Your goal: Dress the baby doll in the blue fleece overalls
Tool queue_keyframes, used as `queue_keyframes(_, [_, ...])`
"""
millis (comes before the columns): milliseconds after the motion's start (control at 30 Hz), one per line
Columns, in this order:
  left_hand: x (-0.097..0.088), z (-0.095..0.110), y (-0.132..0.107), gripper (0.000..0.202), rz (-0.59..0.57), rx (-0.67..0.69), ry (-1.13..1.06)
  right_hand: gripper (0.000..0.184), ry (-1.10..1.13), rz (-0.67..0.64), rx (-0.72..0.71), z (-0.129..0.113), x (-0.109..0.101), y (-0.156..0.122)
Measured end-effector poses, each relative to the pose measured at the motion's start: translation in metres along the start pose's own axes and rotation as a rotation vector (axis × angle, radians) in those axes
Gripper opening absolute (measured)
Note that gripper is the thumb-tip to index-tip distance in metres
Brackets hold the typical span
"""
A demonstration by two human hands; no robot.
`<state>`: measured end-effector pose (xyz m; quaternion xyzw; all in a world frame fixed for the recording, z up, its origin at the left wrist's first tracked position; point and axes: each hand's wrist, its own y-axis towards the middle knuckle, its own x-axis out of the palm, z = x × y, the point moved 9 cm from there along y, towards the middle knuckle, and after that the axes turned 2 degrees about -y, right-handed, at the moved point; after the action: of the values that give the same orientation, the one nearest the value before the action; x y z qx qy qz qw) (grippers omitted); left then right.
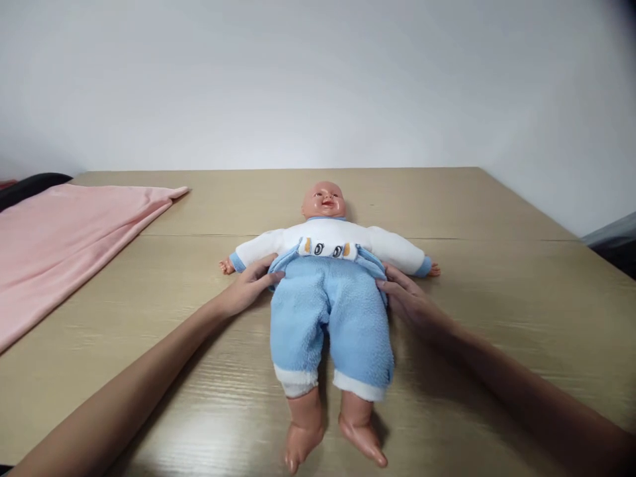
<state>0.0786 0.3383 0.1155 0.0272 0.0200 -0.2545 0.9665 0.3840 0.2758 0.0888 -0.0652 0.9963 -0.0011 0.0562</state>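
A baby doll [325,199] lies on its back in the middle of the wooden table [497,218], head away from me, feet toward me. It wears a white long-sleeved top and fluffy light-blue trousers [330,318] with white cuffs. My left hand [248,285] grips the trousers' waistband at the doll's left-side hip, fingers pinched on the fabric. My right hand [410,298] holds the waistband on the other hip, fingers pressed on the blue cloth. Both forearms reach in from the bottom corners.
A pink cloth [64,245] lies spread over the table's left part. A dark object [30,185] sits behind it at the far left edge. A plain white wall stands behind the table. Something grey and dark [616,242] shows past the right edge.
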Motion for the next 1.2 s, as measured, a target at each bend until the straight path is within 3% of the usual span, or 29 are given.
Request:
queue_keyframes(67, [0.003,-0.010,-0.004,0.028,0.165,-0.077,-0.300,0.041,0.134,0.064,0.081,0.007,0.005,-0.002])
queue_keyframes(133, [0.014,-0.018,-0.007,0.028,0.242,-0.151,-0.535,0.042,0.204,0.083,0.132,0.006,0.010,-0.003])
queue_keyframes(300, [0.036,-0.022,-0.011,0.020,0.200,-0.249,-0.660,0.046,0.184,0.109,0.169,-0.004,0.011,-0.004])
queue_keyframes(500, [0.029,-0.032,-0.011,0.033,0.196,-0.232,-0.572,0.047,0.071,0.125,0.131,-0.003,0.002,-0.006])
queue_keyframes(667, [0.023,-0.010,-0.003,0.038,0.045,-0.073,-0.236,0.043,-0.103,0.159,0.012,-0.022,-0.011,-0.003])
queue_keyframes(800, [0.015,0.000,0.000,0.037,0.049,0.000,-0.061,0.045,-0.125,0.136,-0.024,-0.028,-0.013,-0.005])
queue_keyframes(967, [0.009,0.010,-0.002,0.037,0.110,0.080,-0.015,0.033,-0.230,0.176,-0.180,-0.051,-0.013,-0.009])
queue_keyframes(1100, [0.011,0.035,0.002,0.033,0.094,0.206,0.016,0.028,-0.398,0.153,-0.343,-0.081,-0.003,-0.005])
queue_keyframes(1200, [0.011,0.042,0.013,0.032,0.114,0.199,-0.009,0.033,-0.350,0.175,-0.297,-0.084,-0.004,0.010])
